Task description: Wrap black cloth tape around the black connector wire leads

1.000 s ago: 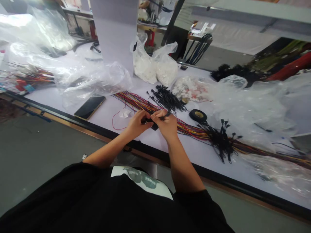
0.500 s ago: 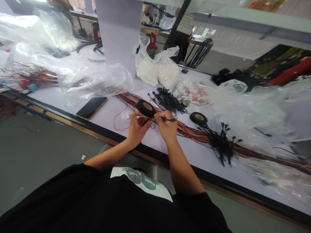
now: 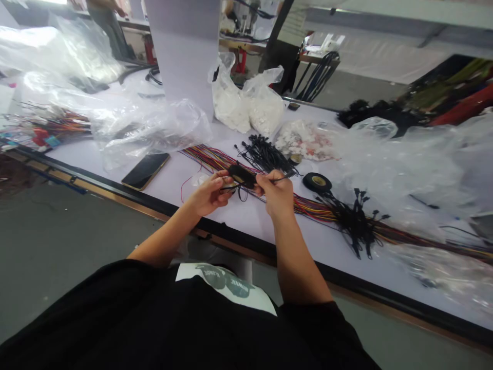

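Note:
A roll of black tape is between my two hands, above the bundle of coloured wires. My left hand pinches a thin black cable at the left of the roll. On the other side, my right hand has its fingers closed on the black cable, and a dark end sticks out to the right. A small black loop hangs below the roll. Whether the roll touches the fingers is hard to make out.
Behind the hands lies a pile of black connector leads. A second tape roll and more black leads are at the right. A phone lies at the left; plastic bags stand behind.
My hands have moved apart, the left one leftward and the right one rightward. The tape roll has shifted slightly right and turned, showing its core less.

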### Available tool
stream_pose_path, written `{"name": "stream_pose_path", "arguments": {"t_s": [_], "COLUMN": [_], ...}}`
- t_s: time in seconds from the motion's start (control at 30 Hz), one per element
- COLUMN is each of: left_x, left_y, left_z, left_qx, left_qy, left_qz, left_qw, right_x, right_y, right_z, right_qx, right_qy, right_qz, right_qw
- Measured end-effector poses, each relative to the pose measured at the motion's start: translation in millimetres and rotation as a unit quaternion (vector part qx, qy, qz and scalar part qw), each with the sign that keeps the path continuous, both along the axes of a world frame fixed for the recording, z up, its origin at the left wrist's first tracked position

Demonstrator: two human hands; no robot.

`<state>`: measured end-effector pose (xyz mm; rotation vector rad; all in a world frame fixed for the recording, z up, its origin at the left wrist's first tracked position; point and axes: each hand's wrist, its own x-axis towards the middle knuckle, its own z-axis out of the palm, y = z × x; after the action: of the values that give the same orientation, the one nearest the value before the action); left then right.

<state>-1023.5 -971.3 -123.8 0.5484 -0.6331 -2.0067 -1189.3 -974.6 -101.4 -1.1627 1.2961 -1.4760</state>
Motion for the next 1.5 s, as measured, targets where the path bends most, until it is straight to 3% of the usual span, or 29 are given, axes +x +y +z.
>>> {"name": "stream_pose_path", "arguments": {"t_s": [0.13,0.27,0.37,0.47,0.57,0.67,0.73,0.87,1.03,1.17,1.27,1.37,1.43,1.5], "left_x": [2.0,-5.4,-8.9,-3.2,8.8,13.0,7.1,-12.1,-22.8,-28.2,-33.3,-34.2,-29.8,-22.3], "left_y": [-7.0,-12.0,-11.2,-3.6,9.8,19.5,19.6,10.5,7.5,11.5,15.4,17.1,14.1,7.5], "left_z": [-10.7,-18.4,-17.3,-9.4,-0.3,2.1,-1.1,-7.5,-2.1,0.9,-0.3,-1.6,-0.9,0.7], "left_qx": [0.056,0.007,-0.05,-0.095,-0.227,-0.344,-0.324,-0.273,-0.298,-0.294,-0.259,-0.167,-0.094,-0.034], "left_qy": [-0.039,0.014,0.029,-0.058,-0.204,-0.266,-0.288,-0.355,-0.436,-0.454,-0.407,-0.259,-0.166,-0.119], "left_qz": [-0.108,-0.152,-0.105,0.003,0.091,0.036,0.047,0.176,0.189,0.236,0.259,0.251,0.183,0.057], "left_qw": [0.992,0.988,0.993,0.994,0.948,0.9,0.9,0.877,0.828,0.807,0.837,0.918,0.964,0.991], "right_x": [3.8,6.8,4.6,0.9,-1.3,-0.1,2.2,6.0,4.5,3.5,2.8,1.1,0.0,-0.8], "right_y": [3.6,5.5,4.3,3.0,4.1,7.4,9.8,12.8,12.3,11.4,11.2,11.3,11.4,11.8], "right_z": [0.5,-3.3,-5.7,-6.7,-4.8,-0.5,2.1,3.0,0.7,0.0,0.2,1.3,2.4,3.7], "right_qx": [-0.029,-0.048,-0.062,-0.042,-0.036,-0.047,-0.062,-0.066,-0.015,0.007,-0.029,-0.065,-0.075,-0.079], "right_qy": [0.002,0.008,0.03,0.07,0.123,0.171,0.191,0.182,0.154,0.158,0.203,0.258,0.26,0.235], "right_qz": [0.046,0.093,0.116,0.089,0.04,0.023,0.025,0.031,0.114,0.147,0.102,0.036,0.035,0.067], "right_qw": [0.999,0.994,0.991,0.993,0.991,0.984,0.979,0.98,0.981,0.976,0.973,0.963,0.962,0.966]}}
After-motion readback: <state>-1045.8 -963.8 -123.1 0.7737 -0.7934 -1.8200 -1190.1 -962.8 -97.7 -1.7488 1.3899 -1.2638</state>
